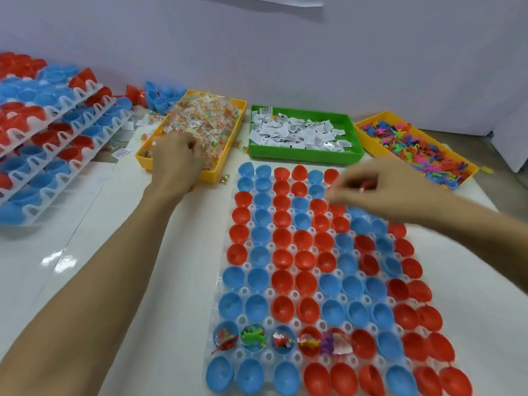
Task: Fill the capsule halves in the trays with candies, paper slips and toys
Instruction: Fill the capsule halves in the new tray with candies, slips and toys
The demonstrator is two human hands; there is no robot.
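A white tabletop (85, 252) seen from above, through a head-worn camera. At the far left, stacked white trays (57, 121) hold red and blue capsule halves, tiered like shelves. Behind them, against the wall, sit a few loose blue capsule halves (155, 100).

Next along is a yellow bin of wrapped candies (200, 124). The person's left hand (175, 164) reaches into the near end of this bin, fingers curled down into the candies; whether it has grasped any cannot be told. A few stray candies (224, 178) lie on the table just beside the bin.

To the right of that is a green bin of white paper slips (300, 132). Further right, a second yellow bin (414, 147) holds small plastic toys in pink, orange, blue and green.

In front of the bins lies the working tray (257, 310), a white grid filled with open red and blue capsule halves. In its second row from the near edge, five capsule halves (283, 340) at the left already contain candies, slips and toys; the rest look empty.

The right hand (377, 190) hovers over the far right corner of this tray, fingers pinched around a small red item (367, 185), too blurred to identify.
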